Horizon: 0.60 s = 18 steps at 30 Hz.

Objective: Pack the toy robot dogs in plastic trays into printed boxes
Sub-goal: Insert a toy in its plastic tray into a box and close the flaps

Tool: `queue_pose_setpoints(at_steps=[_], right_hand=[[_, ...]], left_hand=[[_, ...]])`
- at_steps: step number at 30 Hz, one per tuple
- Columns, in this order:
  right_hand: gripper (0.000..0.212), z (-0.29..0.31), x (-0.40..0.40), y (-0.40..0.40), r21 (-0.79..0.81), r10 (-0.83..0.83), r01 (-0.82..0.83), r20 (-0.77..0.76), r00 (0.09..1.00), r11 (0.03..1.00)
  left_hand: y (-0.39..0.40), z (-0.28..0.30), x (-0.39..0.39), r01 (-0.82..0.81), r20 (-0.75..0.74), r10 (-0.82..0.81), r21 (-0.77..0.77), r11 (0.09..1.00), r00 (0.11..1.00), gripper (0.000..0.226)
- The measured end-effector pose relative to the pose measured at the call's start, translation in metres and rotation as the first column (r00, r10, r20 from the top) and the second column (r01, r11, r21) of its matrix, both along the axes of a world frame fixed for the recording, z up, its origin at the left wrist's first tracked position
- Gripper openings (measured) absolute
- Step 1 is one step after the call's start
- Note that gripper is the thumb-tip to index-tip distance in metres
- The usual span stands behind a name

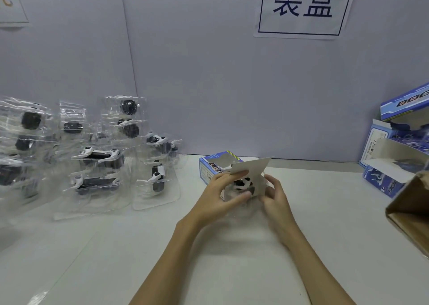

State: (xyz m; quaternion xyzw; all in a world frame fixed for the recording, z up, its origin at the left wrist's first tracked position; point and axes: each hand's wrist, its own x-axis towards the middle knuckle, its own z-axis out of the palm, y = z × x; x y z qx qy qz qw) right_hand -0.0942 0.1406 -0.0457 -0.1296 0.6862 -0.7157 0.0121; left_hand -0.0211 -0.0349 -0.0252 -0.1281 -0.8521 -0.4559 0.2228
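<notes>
Head view, printed box: a blue printed box (214, 165) lies on the white tabletop (232, 246) near the middle, its near end open and a pale flap (251, 166) raised.
Toy robot dog: a black-and-white toy robot dog (242, 184) in a clear plastic tray sits at the box mouth, between both hands (how far inside, I cannot tell).
Left hand: the left hand (222, 192) grips the box's left side, fingers curled over the top, thumb under.
Right hand: the right hand (274, 192) holds the right side of the opening, fingers bent round the tray or flap edge.
Waiting trays: more trayed dogs (97, 163) are stacked far left against the wall.
Other boxes: open blue boxes (399, 151) are piled far right, with a brown carton (411, 209) just in front.
Wall sign: a paper sign (304, 5) with printed characters.
</notes>
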Motion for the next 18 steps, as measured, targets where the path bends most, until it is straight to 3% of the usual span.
queue_pose_setpoints(at_steps=[2,4,7,9,13,15,18], right_hand=[[0.034,-0.001,0.000,0.001,0.078,-0.049,0.055,-0.076,0.996,0.995],[0.029,-0.004,0.001,0.001,0.138,-0.146,0.167,-0.150,0.978,0.976],[0.015,-0.002,0.001,0.004,0.067,-0.229,0.244,-0.181,0.956,0.967],[0.016,0.005,0.002,0.007,-0.012,-0.182,0.183,-0.189,0.965,0.983],[0.035,0.018,0.013,0.004,-0.064,-0.038,0.021,-0.269,0.962,0.998],[0.036,0.022,0.019,-0.001,-0.106,-0.188,0.164,-0.282,0.941,0.981],[0.041,0.030,0.024,-0.001,-0.147,-0.433,0.409,-0.386,0.815,0.901]], left_hand=[[0.001,-0.003,-0.002,-0.039,-0.081,0.035,-0.046,0.998,0.996,0.053],[0.000,-0.003,-0.004,-0.113,-0.145,0.113,0.009,0.994,0.983,0.059],[0.001,0.003,-0.005,-0.187,-0.200,0.190,0.031,0.982,0.961,0.059],[0.001,0.007,-0.004,-0.194,-0.208,0.197,0.037,0.980,0.958,0.054],[0.003,0.022,0.001,-0.143,-0.220,0.189,0.210,0.967,0.957,0.047],[0.004,0.029,0.007,-0.105,-0.242,0.175,0.277,0.955,0.954,0.061],[0.005,0.034,0.008,-0.022,-0.225,0.088,0.279,0.960,0.970,0.090]])
